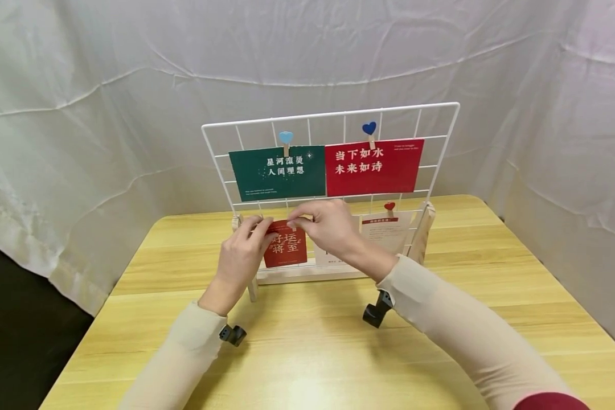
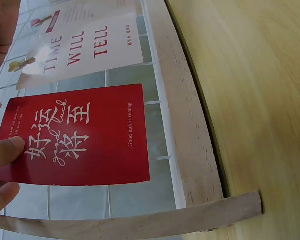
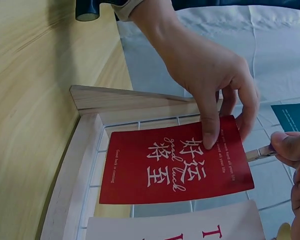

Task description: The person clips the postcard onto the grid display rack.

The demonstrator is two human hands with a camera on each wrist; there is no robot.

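A small red card (image 1: pixel 286 257) with white lettering stands against the lower left of a white wire grid (image 1: pixel 333 117). My left hand (image 1: pixel 240 249) pinches it near its upper left corner, thumb on the printed face. In the right wrist view, my right hand (image 3: pixel 294 155) pinches a small clothespin (image 3: pixel 261 152) by its far end. The clothespin's tip meets the card's top edge; whether it has bitten onto the card and wire I cannot tell. Beside the red card hangs a white card (image 2: pixel 90 47) with red print, partly behind my right hand in the head view.
Higher on the grid, a green card (image 1: pixel 282 185) and a larger red card (image 1: pixel 374 179) hang from heart-topped clothespins. A cream card (image 1: pixel 389 233) hangs at lower right. Wooden feet (image 1: pixel 421 233) hold the grid on a wooden table (image 1: pixel 297 341), with white cloth (image 1: pixel 307 45) behind.
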